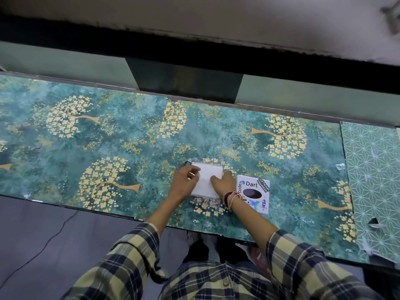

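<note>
Paper (208, 177) on the desk (129, 148).
Left hand (185, 181) pinches its 10 o'clock corner, right hand (224, 183) presses flat.

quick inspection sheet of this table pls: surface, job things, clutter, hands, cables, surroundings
surface: table under a glossy green cover with a gold tree print
job's things: white paper lying flat near the front edge
clutter: sticker sheet printed "Dart", just right of the paper; green star-pattern sheet at the right end, torn at its near edge
hands: left hand grips the paper's far left corner with curled fingers; right hand rests on its right side
cables: thin black cable on the floor, left
surroundings: grey floor; pale wall behind the table
</note>
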`<state>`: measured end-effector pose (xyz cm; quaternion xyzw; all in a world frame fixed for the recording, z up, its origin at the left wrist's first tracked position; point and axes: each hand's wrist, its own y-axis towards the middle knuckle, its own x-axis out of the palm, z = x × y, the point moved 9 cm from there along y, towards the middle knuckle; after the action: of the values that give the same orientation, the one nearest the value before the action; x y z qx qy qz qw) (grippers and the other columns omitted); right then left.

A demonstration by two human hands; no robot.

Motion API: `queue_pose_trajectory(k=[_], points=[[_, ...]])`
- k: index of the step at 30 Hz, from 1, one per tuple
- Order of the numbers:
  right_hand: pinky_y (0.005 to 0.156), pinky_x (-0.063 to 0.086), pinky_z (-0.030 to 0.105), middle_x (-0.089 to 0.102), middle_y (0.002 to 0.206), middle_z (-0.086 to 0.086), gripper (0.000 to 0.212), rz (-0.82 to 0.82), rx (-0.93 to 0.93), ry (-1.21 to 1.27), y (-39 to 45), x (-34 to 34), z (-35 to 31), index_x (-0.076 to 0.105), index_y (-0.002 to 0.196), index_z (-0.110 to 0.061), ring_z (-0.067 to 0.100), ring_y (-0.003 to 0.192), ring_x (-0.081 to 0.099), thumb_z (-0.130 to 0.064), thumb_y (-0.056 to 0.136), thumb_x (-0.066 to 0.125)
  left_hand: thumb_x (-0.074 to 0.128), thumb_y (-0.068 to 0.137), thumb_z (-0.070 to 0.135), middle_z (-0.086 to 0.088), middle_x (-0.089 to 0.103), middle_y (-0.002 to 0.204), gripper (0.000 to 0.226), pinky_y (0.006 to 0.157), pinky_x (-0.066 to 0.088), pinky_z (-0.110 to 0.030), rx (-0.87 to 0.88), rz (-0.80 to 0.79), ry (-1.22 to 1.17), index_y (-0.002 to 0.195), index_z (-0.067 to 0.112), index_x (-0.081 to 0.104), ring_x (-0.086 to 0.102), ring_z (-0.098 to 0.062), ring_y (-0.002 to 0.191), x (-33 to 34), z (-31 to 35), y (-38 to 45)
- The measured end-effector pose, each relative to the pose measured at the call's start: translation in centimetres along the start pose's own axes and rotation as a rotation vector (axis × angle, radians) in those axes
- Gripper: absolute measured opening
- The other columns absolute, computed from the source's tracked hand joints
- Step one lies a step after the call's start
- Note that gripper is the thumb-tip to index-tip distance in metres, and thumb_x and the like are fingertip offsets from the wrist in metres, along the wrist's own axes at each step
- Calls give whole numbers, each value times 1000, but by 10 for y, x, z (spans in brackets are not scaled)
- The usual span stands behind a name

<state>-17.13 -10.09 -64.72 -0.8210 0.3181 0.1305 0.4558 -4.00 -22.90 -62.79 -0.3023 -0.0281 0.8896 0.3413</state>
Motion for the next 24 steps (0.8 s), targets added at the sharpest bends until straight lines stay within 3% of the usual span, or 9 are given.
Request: queue_pose_trajectory(k=[3,6,9,11,13,15,19,22,24], points=[[78,41,35,60,124,20,44,136,-186,-129,-15,-25,-15,50,128,0,38,112,58,-20,91,60,68,90,5,-10,71,104,23,74,49,-18,62,-191,112,111,4,74,63,-16,81,37,6,-1],[94,44,43,55,131,19,49,290,-293,-286,-27,-57,-15,47,134,-5,38,124,48,-21,89,59,69,84,2,-12,67,98,24,75,49,-27,12,-220,202,108,3,73,59,-18,83,50,-4,3],[113,28,61,22,160,25,81,261,-109,-450,-19,-73,16,25,151,-11,46,147,20,-39,87,64,68,82,-1,-7,65,93,24,68,46,-25,-34,-224,207,105,4,72,61,-20,85,50,-7,8],[113,17,74,-14,165,26,110,104,83,-455,-15,-69,49,0,158,-17,51,151,-5,-55,82,69,65,82,0,-8,66,97,28,71,49,-28,-24,-232,231,108,6,71,62,-22,88,53,-3,10],[108,19,78,-30,162,24,128,11,171,-431,-15,-63,71,-16,158,-23,54,150,-11,-62,75,74,62,84,4,-8,64,105,31,78,52,-33,9,-238,265,114,8,70,61,-21,91,56,-1,8],[107,28,73,-26,162,25,133,23,155,-406,-13,-67,76,-16,157,-27,56,149,1,-62,70,78,63,87,8,-9,61,112,31,83,51,-34,21,-252,292,118,9,68,59,-20,95,61,-1,6],[109,36,59,7,158,26,131,57,121,-243,-7,-86,75,-3,158,-24,53,140,27,-61,65,82,64,89,10,-12,65,114,30,83,50,-32,10,-222,291,118,7,70,61,-22,96,63,10,8],[99,50,48,44,137,15,108,10,26,90,-5,-105,69,23,146,-22,37,117,54,-56,64,83,70,91,24,-5,72,107,27,80,54,-30,-34,-219,-12,115,12,72,65,-22,96,66,40,4],[90,57,48,59,125,7,94,-76,-68,344,-12,-114,60,33,141,-21,28,106,64,-47,67,83,76,85,38,-2,72,114,39,88,58,-40,-170,-328,-318,117,17,71,67,-24,108,82,56,-4]])
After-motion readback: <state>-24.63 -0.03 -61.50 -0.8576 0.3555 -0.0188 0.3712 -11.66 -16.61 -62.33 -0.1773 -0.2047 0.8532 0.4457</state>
